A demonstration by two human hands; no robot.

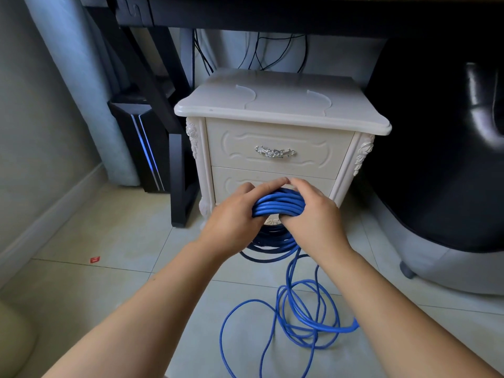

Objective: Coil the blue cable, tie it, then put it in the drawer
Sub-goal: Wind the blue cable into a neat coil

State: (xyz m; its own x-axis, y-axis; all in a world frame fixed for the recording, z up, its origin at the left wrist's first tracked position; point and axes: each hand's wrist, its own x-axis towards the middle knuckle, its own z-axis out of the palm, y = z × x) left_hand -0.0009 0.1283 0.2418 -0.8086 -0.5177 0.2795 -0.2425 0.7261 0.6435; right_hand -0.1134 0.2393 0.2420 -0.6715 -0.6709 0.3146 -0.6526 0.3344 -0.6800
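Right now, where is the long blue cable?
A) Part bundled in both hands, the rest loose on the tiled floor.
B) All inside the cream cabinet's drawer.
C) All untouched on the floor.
A: the left hand and right hand grip a bundle of the long blue cable, while its loose loops lie on the pale tiled floor.

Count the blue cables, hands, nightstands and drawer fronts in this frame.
Blue cable: 1
Hands: 2, left hand and right hand, both gripping it
Nightstand: 1
Drawer fronts: 2, upper drawer and lower drawer
Total: 6
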